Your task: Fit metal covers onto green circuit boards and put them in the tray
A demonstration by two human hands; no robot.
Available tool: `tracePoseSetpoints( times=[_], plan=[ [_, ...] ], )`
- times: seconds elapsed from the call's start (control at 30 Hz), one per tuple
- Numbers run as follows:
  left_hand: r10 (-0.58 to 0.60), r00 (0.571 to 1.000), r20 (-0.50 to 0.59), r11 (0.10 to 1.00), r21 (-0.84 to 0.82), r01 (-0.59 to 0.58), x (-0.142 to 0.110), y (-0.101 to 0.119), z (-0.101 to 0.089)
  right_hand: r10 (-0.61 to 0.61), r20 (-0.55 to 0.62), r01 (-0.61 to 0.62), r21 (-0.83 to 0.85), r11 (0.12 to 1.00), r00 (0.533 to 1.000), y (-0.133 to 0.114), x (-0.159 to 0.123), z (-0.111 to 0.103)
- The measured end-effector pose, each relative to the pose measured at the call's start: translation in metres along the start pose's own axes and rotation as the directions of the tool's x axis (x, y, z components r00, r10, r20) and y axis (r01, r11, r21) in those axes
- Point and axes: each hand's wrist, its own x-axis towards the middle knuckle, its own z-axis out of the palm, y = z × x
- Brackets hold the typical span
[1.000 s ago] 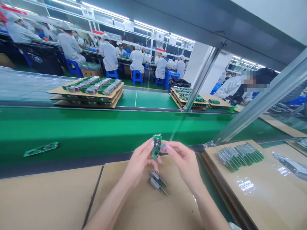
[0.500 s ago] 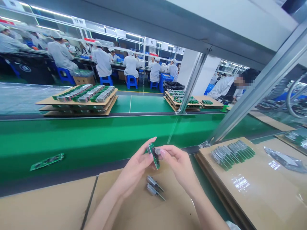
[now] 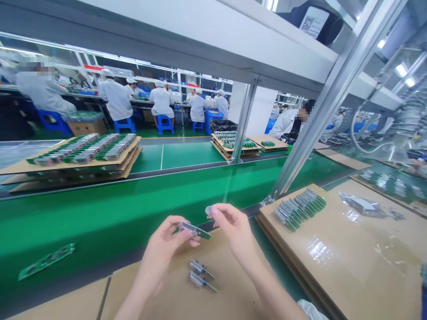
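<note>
My left hand (image 3: 168, 242) pinches a circuit board (image 3: 203, 234), a thin green board with a grey, partly clear block on it. Fingers and thumb cover part of that block. To the right and slightly higher, my right hand (image 3: 231, 222) grips a small round grey disc (image 3: 209, 210) between thumb and fingertips, apart from the board. Below both hands, two similar board assemblies (image 3: 199, 279) lie side by side on the brown cardboard (image 3: 176, 298).
A loose green board (image 3: 46, 261) lies on the green belt (image 3: 116, 213). Cardboard layers (image 3: 316, 240) at right carry a row of boards (image 3: 299, 208) and a plastic bag (image 3: 362, 205). A metal post (image 3: 310, 120) slants upward. Boards fill a stack (image 3: 85, 149) beyond the belt; people in white sit behind.
The disc has come away from the board in my right hand. My left hand has turned the board and moved left and down. The view has swung right.
</note>
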Motion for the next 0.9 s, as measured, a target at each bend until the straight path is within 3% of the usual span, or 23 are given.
tracePoseSetpoints(
  times=[0.2,0.53,0.77,0.83,0.9],
  plan=[
    [-0.105,0.994,-0.005,0.992,-0.077,0.104,0.004,0.001,-0.004,0.001,0.011,-0.002,0.016,1.000,1.000,-0.001,0.001,0.000],
    [-0.034,0.999,-0.020,0.998,-0.050,0.033,0.003,-0.002,0.000,0.016,0.092,-0.018,0.025,1.000,0.996,0.001,-0.004,0.008],
    [-0.073,0.997,0.011,0.997,-0.002,0.073,0.011,-0.005,-0.010,0.023,0.095,-0.023,-0.002,1.000,0.995,0.000,-0.004,0.008],
    [-0.038,0.999,0.011,0.999,0.021,0.038,0.012,-0.006,-0.014,0.037,0.093,-0.038,0.007,0.999,0.995,-0.003,-0.005,0.008],
    [0.074,0.997,0.025,0.997,0.033,-0.075,0.011,-0.005,-0.016,0.024,0.080,-0.025,0.003,1.000,0.996,-0.007,-0.008,0.008]
  ],
)
